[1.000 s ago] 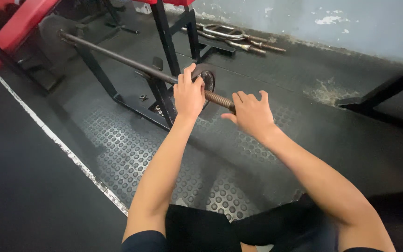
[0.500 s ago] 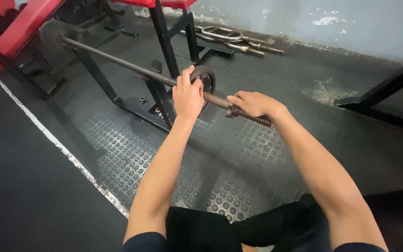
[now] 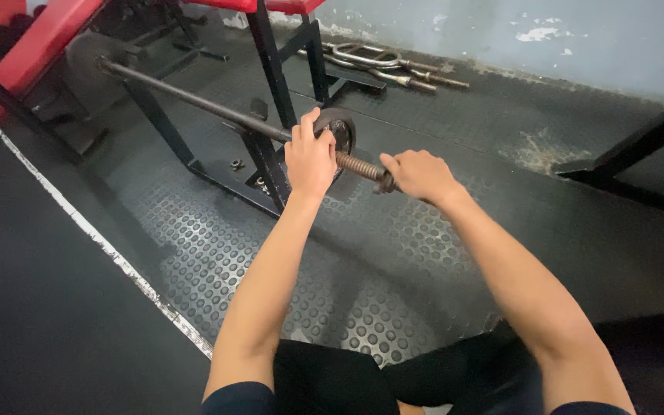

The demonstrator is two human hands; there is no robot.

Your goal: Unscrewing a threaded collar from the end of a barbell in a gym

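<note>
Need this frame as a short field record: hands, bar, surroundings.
left hand: on the small weight plate on the bar
right hand: closed around the bar's threaded end
bar: resting across a black rack
floor: studded rubber mat
background: curl bars by the wall, red padded bench
</note>
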